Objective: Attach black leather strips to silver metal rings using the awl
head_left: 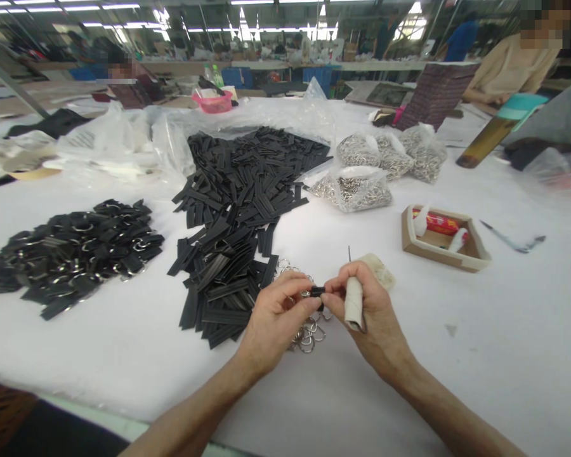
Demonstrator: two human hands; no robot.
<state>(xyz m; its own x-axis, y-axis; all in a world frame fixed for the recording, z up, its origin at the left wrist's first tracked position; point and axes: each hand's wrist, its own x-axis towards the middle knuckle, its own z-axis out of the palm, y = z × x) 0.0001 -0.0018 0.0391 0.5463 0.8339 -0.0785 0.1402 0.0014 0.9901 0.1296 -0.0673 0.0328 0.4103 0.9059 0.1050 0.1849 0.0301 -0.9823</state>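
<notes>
My left hand [276,314] and my right hand [366,304] meet over the white table [480,355], both pinching a small black strap piece [317,291]. My right hand also grips a tape-wrapped tool [354,301] with a thin dark tip pointing up. Loose metal D-rings [309,333] lie under my hands. A long heap of black strips [240,216] stretches away just left of them. A pile of black strips fitted with rings [73,251] lies at the far left.
Clear bags of metal rings [361,187] sit behind the hands. A small cardboard tray [445,238] holds a red tube. Snips [514,241] lie at the right, with a brown bottle [485,139] beyond. Plastic bags [118,143] cover the back left. Other people work at the far side.
</notes>
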